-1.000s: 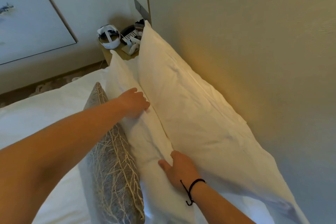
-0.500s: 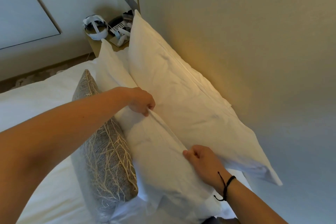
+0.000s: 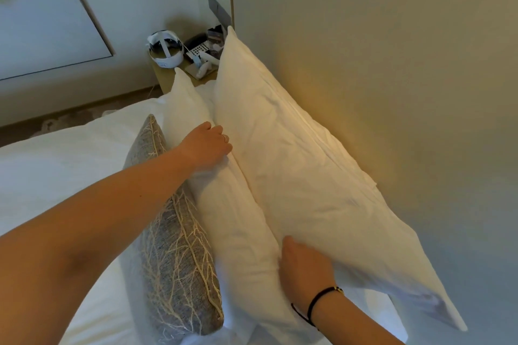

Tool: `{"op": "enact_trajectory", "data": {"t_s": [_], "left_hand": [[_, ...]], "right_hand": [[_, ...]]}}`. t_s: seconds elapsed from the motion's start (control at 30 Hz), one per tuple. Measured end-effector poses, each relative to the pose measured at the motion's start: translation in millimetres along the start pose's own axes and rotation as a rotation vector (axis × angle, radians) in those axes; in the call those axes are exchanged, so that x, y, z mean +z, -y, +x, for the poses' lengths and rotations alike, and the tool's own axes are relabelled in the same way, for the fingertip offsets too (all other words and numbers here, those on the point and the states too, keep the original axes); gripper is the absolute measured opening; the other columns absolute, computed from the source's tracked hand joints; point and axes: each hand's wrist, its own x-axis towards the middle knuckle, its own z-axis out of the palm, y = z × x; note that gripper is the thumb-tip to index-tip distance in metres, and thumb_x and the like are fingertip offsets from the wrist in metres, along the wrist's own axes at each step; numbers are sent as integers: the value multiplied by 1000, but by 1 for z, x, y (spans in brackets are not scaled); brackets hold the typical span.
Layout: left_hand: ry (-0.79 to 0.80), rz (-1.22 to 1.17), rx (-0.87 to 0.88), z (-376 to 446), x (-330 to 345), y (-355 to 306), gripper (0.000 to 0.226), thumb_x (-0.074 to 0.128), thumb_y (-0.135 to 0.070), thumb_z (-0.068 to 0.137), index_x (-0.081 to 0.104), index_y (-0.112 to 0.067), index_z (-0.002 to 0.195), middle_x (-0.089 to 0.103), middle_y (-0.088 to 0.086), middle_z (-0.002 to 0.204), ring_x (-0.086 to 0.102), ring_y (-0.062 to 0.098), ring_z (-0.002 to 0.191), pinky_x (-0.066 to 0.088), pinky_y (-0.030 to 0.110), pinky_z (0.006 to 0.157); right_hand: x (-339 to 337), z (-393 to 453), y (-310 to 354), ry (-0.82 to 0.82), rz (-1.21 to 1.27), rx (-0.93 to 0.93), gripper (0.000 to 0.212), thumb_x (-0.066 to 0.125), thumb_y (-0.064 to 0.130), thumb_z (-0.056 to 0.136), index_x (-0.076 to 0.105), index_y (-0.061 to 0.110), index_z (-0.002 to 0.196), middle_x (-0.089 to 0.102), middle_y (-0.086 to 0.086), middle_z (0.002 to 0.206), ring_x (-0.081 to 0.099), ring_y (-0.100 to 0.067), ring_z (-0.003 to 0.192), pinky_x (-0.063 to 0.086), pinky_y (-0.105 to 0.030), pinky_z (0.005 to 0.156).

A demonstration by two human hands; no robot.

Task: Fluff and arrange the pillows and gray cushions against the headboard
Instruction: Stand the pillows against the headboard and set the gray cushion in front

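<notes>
Two white pillows stand on edge along the beige headboard point(image 3: 392, 92). The back pillow point(image 3: 294, 165) leans on the headboard, and the front pillow point(image 3: 238, 227) leans on the back one. A gray cushion point(image 3: 173, 255) with a pale branch pattern stands in front of both. My left hand point(image 3: 206, 145) presses palm-down on the front pillow's top edge, fingertips dipping into the gap between the pillows. My right hand point(image 3: 304, 266), a black cord on its wrist, pushes into the same gap lower down. Its fingers are hidden under the back pillow.
White bedding point(image 3: 56, 171) covers the bed on the left. Past the pillows a bedside table point(image 3: 168, 75) holds a white headset point(image 3: 165, 49), a phone and small items. A framed picture point(image 3: 42, 14) hangs on the far wall.
My left hand let go of the pinched edge of the front pillow and now lies flat on it. My right hand moved down into the gap. The front pillow sits closer to the back one.
</notes>
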Motion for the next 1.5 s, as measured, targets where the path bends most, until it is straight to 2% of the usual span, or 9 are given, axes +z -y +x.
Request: {"op": "enact_trajectory", "data": {"t_s": [0.2, 0.33, 0.53, 0.73, 0.83, 0.93, 1.03, 1.2, 1.5], "left_hand": [[-68, -93, -54, 20, 8, 11, 15, 45, -25, 97, 59, -25, 104, 64, -6, 94, 54, 19, 98, 38, 33, 80], [1, -311, -17, 29, 19, 20, 21, 39, -34, 101, 58, -26, 103, 59, -5, 92, 60, 21, 84, 48, 35, 70], [266, -196, 49, 49, 34, 63, 25, 38, -38, 102, 54, -23, 115, 54, 1, 106, 58, 22, 89, 52, 38, 78], [298, 53, -229, 89, 36, 113, 34, 56, -36, 94, 58, -23, 126, 49, 9, 127, 51, 28, 110, 41, 38, 86], [214, -85, -286, 109, 37, 117, 32, 53, -23, 97, 54, -21, 129, 54, 9, 119, 56, 28, 103, 40, 36, 81], [376, -272, -151, 120, 42, 115, 26, 57, -23, 94, 58, -29, 119, 54, -1, 118, 52, 21, 100, 40, 30, 86], [520, -272, -71, 112, 50, 119, 19, 56, -26, 93, 65, -32, 109, 60, -7, 109, 54, 18, 97, 45, 32, 89], [465, -237, -28, 99, 44, 144, 10, 56, -33, 88, 63, -40, 88, 58, -14, 98, 47, 14, 93, 40, 35, 86], [550, -449, -8, 88, 46, 144, 30, 55, -41, 85, 57, -51, 113, 52, -17, 114, 45, 15, 106, 44, 37, 92]], "right_hand": [[-33, 75, 39, -26, 507, -140, 10, 47, 27, 98, 41, 21, 103, 51, 1, 98, 48, -17, 78, 35, -28, 66], [-50, 137, 72, -15, 798, -65, 13, 53, 15, 93, 56, 22, 104, 56, 2, 99, 50, -9, 71, 37, -19, 58], [-52, 175, 80, -58, 615, -59, 29, 47, 2, 85, 58, 29, 86, 63, 2, 93, 59, -18, 74, 43, -25, 62], [-53, 170, 65, -98, 386, -139, 37, 45, 1, 82, 59, 29, 101, 57, 6, 77, 54, -16, 65, 39, -28, 55], [-55, 170, 63, -130, 348, -175, 37, 43, 1, 82, 58, 28, 103, 49, 8, 72, 48, -16, 63, 32, -28, 52], [-54, 169, 60, -128, 328, -181, 37, 42, 2, 84, 56, 28, 105, 46, 9, 72, 47, -17, 65, 31, -28, 54], [-54, 168, 59, -118, 345, -177, 34, 44, 5, 86, 56, 29, 107, 50, 8, 77, 50, -18, 67, 34, -28, 58], [-58, 164, 61, -113, 390, -156, 33, 44, 5, 87, 57, 29, 106, 54, 7, 79, 52, -17, 69, 36, -28, 59], [-67, 145, 59, -191, 590, -211, 25, 45, 15, 97, 63, 32, 97, 63, 11, 77, 56, -9, 69, 46, -26, 65]]}}
